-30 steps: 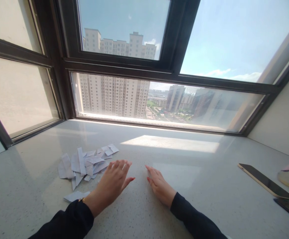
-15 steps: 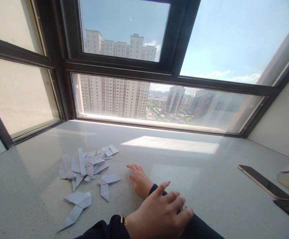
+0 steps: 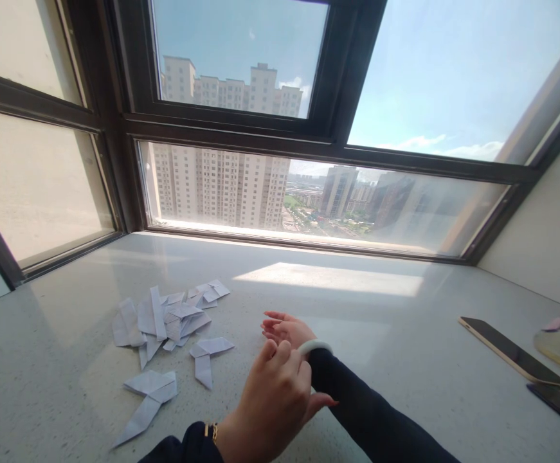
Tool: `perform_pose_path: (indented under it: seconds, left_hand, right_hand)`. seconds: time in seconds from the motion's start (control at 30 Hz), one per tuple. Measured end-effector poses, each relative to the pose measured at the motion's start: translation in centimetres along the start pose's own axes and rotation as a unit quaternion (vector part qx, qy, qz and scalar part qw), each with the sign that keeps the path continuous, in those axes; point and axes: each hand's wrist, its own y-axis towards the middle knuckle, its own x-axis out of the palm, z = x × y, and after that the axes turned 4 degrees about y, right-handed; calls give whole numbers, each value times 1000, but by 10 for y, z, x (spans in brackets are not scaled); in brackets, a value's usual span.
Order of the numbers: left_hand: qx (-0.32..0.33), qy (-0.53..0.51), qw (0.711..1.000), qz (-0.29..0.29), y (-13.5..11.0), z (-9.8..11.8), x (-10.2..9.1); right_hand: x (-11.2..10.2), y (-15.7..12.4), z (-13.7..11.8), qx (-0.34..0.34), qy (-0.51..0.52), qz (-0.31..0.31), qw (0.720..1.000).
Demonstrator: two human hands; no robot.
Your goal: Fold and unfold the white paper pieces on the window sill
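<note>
While our right hand lies open on the surface, our left hand clasps the dark sleeve beside a white bangle, folded papers nearby.

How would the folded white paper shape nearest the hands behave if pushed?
The folded white paper shape looks thin and light, so it would probably skid easily on the glossy speckled stone sill. Its creased flaps may flex or catch.

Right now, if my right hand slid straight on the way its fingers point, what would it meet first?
Likely the paper pile: the right hand points left over bare counter toward the pile's far end, though depth is unclear.
</note>
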Motion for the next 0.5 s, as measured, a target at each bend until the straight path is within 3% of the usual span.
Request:
perform_pose_path:
  seconds: [0.1, 0.23, 0.4, 0.5]
  left_hand:
    - [-42, 0, 999, -12, 4, 3, 5]
    - [-103, -88, 990, -38, 11, -3, -1]
    - [-124, -107, 984, -70, 18, -12, -10]
    - [-142, -173, 970, -94, 18, -15, -9]
  right_hand:
    - [-2, 4, -3, 52, 94, 1, 994]
    - [-2, 9, -5, 89, 179, 2, 980]
    - [0, 13, -7, 96, 233, 0, 968]
    - [1, 11, -6, 91, 242, 2, 966]
